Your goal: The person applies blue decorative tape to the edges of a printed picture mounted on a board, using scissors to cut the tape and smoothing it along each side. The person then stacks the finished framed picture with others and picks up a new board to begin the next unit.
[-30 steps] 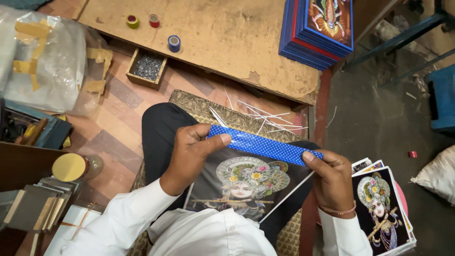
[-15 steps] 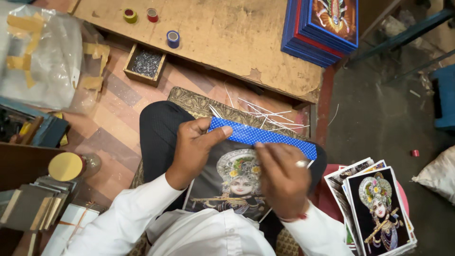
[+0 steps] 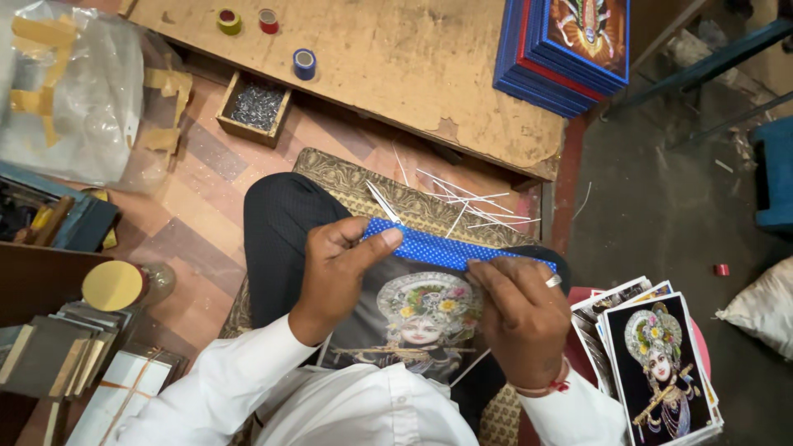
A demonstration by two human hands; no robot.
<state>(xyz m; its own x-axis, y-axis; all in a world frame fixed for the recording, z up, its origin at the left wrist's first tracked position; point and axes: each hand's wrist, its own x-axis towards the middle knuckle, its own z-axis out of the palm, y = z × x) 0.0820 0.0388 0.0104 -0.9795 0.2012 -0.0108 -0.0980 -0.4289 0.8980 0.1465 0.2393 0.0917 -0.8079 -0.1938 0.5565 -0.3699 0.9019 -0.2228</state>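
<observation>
Hands meet over a blue dotted strip point(image 3: 450, 249) at the centre of the frame. We pinch its upper-left end with our left hand point(image 3: 334, 277), thumb on top, and press our right hand point(image 3: 520, 318) down on its lower-right part, fingers curled over the edge. The strip's long axis runs from upper left to lower right, sloping gently, along the top edge of a dark deity print point(image 3: 413, 318) on our lap. A stack of similar prints point(image 3: 657, 363) lies at lower right, and blue frames point(image 3: 570, 45) sit at upper right on a worn wooden board point(image 3: 396, 58).

3 tape rolls point(image 3: 304, 63) (yellow, red, blue) on the wooden board point(image 3: 388, 58).
</observation>
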